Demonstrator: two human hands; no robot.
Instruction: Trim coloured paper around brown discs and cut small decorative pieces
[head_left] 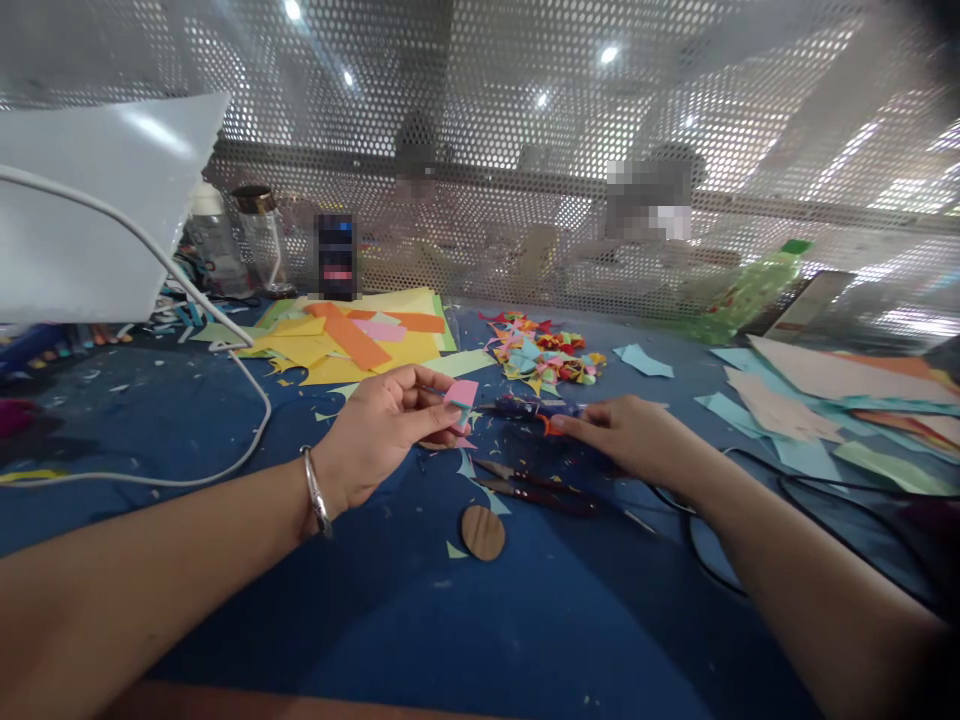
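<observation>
Between thumb and fingers, my left hand [394, 415] pinches a small folded pink paper piece [462, 392] with some light blue at its lower edge. My right hand [626, 435] is closed around a dark blue glue gun [517, 407] with an orange trigger. Its tip points left, close to the pink paper; whether they touch I cannot tell. Below the hands lie scissors [544, 490] with dark handles. A round wooden disc [483, 533] rests nearer to me, and another brown rounded edge shows partly under my left hand.
Colourful small folded paper pieces [544, 350] are heaped beyond my hands. Yellow and orange sheets [360, 340] lie back left, paper strips [810, 400] at right. A white cable [259, 400] loops at left, a black cord [697, 540] at right. A perforated metal screen [495, 220] closes the back.
</observation>
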